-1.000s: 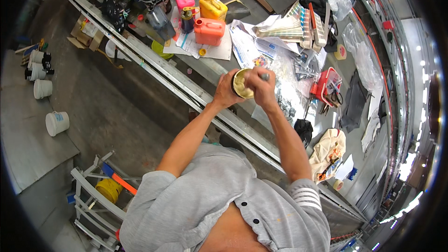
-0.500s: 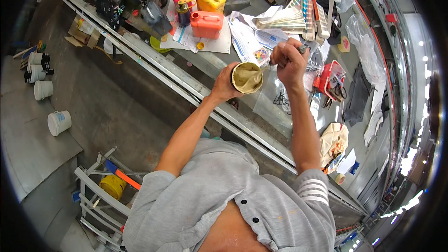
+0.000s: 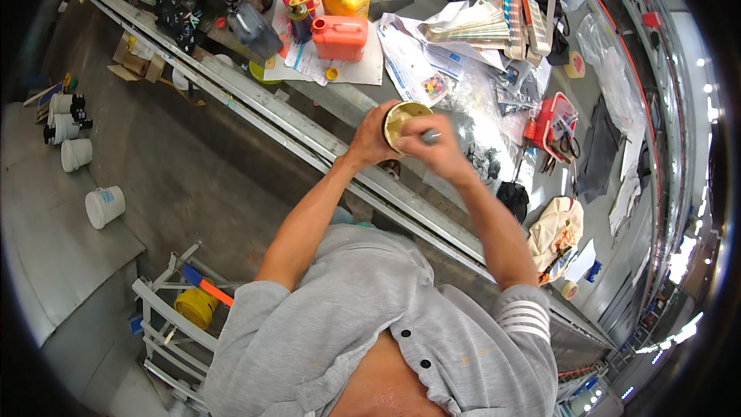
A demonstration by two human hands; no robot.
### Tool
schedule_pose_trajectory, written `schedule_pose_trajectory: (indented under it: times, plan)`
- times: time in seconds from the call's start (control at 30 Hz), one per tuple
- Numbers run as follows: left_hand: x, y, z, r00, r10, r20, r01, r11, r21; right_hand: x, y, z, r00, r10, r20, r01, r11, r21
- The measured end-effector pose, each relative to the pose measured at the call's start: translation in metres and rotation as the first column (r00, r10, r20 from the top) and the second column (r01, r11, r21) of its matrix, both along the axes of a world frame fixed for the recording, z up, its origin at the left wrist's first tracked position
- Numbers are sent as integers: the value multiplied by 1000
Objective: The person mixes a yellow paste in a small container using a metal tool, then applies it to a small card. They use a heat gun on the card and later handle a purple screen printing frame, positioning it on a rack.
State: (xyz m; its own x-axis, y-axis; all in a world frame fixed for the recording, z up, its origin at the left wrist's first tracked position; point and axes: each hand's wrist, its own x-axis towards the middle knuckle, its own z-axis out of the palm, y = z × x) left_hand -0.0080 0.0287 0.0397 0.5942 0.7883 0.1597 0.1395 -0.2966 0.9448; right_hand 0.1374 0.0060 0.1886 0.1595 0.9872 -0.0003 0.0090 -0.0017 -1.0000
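Observation:
A round dark-sided container (image 3: 401, 113) with thick, pale yellow-beige stuff inside is in my left hand (image 3: 372, 135), whose fingers wrap round its side above the edge of the metal worktop (image 3: 343, 102). My right hand (image 3: 434, 147) is closed round a grey-tipped tool (image 3: 431, 136) and is over the container's mouth, slightly blurred. The tool's lower part is hidden by my hand and the container. Loose papers (image 3: 409, 58) and crumpled clear plastic lie just beyond my hands.
Coloured jerrycans (image 3: 340, 40), a fanned colour swatch book (image 3: 463, 29), a red basket with scissors (image 3: 552, 123) and a cream cloth bag (image 3: 554, 235) are on the worktop. Below at the left are white buckets (image 3: 105, 205) and a metal frame (image 3: 154, 301) with a yellow bucket.
Half a second ago my right hand was raised up to the right, away from the container; it has come back down over the mouth. My left hand still holds the container.

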Motion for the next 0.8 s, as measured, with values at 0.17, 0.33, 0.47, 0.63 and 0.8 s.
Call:
schedule_pose_trajectory:
  times: [0.17, 0.33, 0.47, 0.63, 0.8]
  plan:
    - [-1, 0, -1, 999, 15, 39, -19, 997, 78, 13, 26, 24, 882, -285, -376, 329, 942, 59]
    - [-3, 15, -4, 993, -115, 40, 112, 992, 54, -2, 11, -36, 742, 663, 94, -666, 746, 2]
    - [-2, 34, 4, 966, -259, -21, 257, 965, -55, 74, -8, -34, 856, 481, -188, -500, 864, -67]
    - [-11, 14, 16, 995, -94, -22, 86, 964, -250, 84, 11, -25, 832, 5, -555, 31, 998, 55]
    - [23, -35, -6, 943, 301, 140, -244, 913, -326, -5, 1, -29, 996, -85, -29, 86, 995, 44]
